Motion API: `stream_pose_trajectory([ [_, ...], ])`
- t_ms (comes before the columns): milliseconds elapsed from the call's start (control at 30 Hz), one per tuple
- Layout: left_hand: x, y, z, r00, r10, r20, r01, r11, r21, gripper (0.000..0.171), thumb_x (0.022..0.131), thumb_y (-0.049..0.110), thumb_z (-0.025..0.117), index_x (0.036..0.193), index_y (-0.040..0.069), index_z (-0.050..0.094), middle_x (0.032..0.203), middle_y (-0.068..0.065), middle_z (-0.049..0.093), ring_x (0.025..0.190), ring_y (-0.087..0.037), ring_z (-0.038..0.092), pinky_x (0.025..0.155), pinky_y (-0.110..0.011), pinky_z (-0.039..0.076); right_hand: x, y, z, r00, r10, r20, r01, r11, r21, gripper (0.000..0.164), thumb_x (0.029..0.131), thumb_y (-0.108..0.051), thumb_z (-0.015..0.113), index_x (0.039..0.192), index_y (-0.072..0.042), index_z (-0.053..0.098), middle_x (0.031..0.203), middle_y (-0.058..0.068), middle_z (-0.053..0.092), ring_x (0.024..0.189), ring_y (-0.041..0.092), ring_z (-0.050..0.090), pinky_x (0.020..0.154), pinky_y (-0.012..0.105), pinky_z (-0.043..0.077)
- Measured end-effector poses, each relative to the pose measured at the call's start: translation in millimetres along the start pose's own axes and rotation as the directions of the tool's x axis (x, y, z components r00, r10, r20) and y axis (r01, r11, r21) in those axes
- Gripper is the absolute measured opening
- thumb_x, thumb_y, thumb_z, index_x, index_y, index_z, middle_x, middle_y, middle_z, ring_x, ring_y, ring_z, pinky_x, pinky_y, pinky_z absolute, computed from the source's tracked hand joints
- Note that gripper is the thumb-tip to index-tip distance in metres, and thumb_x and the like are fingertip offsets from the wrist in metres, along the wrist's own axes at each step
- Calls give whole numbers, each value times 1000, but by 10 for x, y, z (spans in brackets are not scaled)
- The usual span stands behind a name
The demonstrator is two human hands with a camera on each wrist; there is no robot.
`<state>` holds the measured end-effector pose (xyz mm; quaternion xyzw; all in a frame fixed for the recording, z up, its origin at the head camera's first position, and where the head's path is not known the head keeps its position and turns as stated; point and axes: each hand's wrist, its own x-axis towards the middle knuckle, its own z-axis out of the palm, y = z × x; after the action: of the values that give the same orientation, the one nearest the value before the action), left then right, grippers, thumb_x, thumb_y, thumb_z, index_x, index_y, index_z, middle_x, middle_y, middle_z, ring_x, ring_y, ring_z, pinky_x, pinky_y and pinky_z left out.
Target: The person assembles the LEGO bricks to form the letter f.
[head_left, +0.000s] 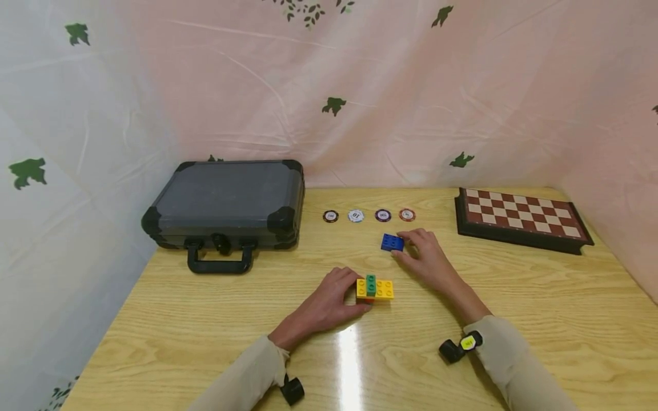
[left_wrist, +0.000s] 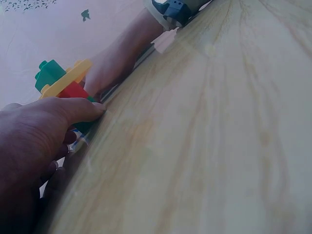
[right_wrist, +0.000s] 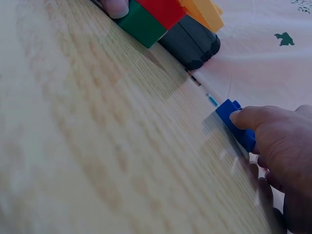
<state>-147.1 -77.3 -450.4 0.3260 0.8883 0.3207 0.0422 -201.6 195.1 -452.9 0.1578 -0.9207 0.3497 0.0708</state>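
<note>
Beige sleeves [head_left: 247,371]; black wrist cameras [head_left: 293,391]; yellow label [head_left: 468,342], right wrist.

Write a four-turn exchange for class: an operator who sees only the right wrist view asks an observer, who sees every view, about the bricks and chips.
Operator: The frame edge cuts off the top of the yellow brick. What sits on it?
Observer: A narrow green brick, with two studs showing in the head view.
Operator: And how many chips lie beyond the blue brick? I only catch slivers.
Observer: Four, set out in a row.
</note>
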Motion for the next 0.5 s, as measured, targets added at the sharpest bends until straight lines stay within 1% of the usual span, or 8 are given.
stream_pose_trajectory([
  [233,0,-5,2,1000,-11,3,11,1000,-4,41,93,33,79,124,10,66,120,-1,62,113,-18,53,102,-38,44,6,0,18,1000,-2,-8,2,1000,-15,45,98,-19,73,135,4,60,125,21,57,114,37,48,99,57,41],
  [500,-3,-5,5,1000,-2,-8,2,1000,-6,39,93,33,79,122,11,66,117,-1,63,110,-18,53,100,-38,44,14,1,22,999,-28,-15,28,999,-22,42,98,-17,73,133,3,62,123,20,58,110,36,49,96,55,42],
])
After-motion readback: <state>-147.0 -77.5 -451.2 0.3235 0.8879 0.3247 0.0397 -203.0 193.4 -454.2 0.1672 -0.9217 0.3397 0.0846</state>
